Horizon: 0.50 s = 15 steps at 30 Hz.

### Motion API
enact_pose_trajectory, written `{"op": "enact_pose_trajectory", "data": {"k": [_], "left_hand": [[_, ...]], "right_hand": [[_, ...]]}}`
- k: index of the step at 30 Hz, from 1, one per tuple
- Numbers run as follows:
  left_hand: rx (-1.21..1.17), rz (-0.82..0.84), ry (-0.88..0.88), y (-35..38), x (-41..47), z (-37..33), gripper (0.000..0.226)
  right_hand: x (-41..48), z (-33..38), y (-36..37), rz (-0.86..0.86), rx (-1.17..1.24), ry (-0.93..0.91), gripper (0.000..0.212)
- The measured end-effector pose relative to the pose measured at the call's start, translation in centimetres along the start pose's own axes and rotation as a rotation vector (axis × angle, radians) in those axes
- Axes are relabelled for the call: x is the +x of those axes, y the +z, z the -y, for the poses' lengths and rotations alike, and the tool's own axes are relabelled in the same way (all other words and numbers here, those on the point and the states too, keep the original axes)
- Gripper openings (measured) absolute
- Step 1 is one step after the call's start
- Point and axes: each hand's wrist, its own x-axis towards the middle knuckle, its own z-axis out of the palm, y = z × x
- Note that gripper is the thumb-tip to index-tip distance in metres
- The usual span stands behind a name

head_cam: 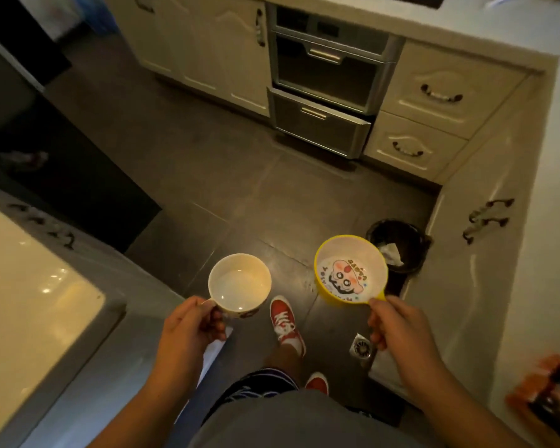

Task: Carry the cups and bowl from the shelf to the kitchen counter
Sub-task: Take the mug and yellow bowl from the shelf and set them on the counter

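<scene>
Above the dark floor [227, 189], the left hand [188, 331] grips a white cup [239, 284] by its handle; the right hand [398, 324] pinches a yellow bowl [350, 270] by its tab, both upright, apart, a bin [398, 245] just beyond the bowl

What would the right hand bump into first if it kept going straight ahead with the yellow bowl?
Probably the black bin just beyond the yellow bowl held by the right hand, though it sits lower, so depth is unclear.

White cup [239, 283], yellow cartoon-printed bowl [350, 270]
</scene>
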Motion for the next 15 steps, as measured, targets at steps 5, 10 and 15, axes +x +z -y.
{"op": "enact_pose_trajectory", "data": {"k": [5,10,15], "left_hand": [[-0.088,-0.092,-0.029,0.8,7.7,-1.3,0.031],[-0.09,-0.092,-0.041,2.2,16.2,-4.0,0.047],[-0.098,-0.071,-0.04,5.4,23.7,-8.1,0.032]], "right_hand": [[8.4,5.2,3.8,0.044,-0.057,-0.023,0.036],[15.2,10.5,5.2,0.049,-0.111,-0.03,0.035],[21.0,14.6,5.2,0.029,-0.146,-0.048,0.035]]}}
